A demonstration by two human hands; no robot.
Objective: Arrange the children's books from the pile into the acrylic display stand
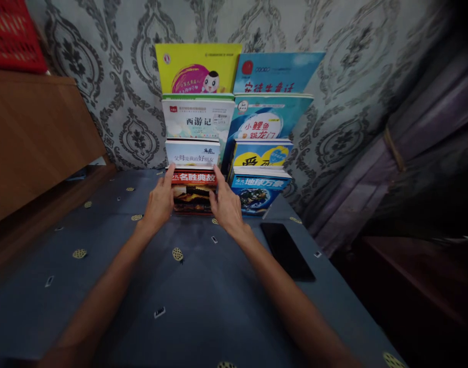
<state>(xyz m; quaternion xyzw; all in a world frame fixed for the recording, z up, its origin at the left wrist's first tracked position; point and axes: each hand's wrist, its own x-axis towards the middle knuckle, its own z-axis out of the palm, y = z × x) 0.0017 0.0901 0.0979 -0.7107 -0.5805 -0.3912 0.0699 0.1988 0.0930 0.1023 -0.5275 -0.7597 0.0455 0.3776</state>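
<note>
Two columns of books stand in stepped rows against the wall. At the front of the left column is a red and black book, with a pale blue book behind it. My left hand touches the left edge of the red and black book, and my right hand is at its right edge, so the book is held between them. Higher up are a white book and a yellow-green book. In the right column stand a blue globe book, a yellow book and two blue books.
A black flat device lies on the dark blue patterned cloth, right of my right hand. Wooden furniture with a red basket is at the left. A curtain hangs at the right.
</note>
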